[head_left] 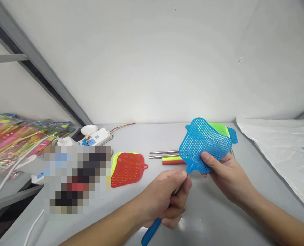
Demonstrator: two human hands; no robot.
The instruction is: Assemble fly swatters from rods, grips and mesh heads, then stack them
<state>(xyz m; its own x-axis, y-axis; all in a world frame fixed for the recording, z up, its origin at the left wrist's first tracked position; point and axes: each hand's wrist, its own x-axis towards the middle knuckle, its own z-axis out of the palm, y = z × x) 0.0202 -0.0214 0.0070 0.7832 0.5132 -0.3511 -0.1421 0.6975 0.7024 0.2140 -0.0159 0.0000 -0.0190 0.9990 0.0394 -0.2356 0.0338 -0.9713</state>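
Note:
A blue perforated fly swatter head (200, 140) is held up over the grey table. My right hand (220, 171) pinches its lower right part, thumb on the front face. My left hand (169, 194) is closed around a thin metal rod with a blue handle (151, 232), its fingertips at the neck of the blue head. Whether rod and neck are joined is hidden by the fingers. Behind lie metal rods (163, 152) with a yellow and a red handle (171, 162). A green swatter head (219, 128) and another blue one (233, 135) show behind the held head.
On the left of the table lies a red swatter head (128, 169) over a yellow-green one (115, 162). Further left are power strips (98, 138), white cables and a pixelated patch. Colourful packaged items (21, 143) fill a shelf. A white plastic sheet (282, 153) covers the right side.

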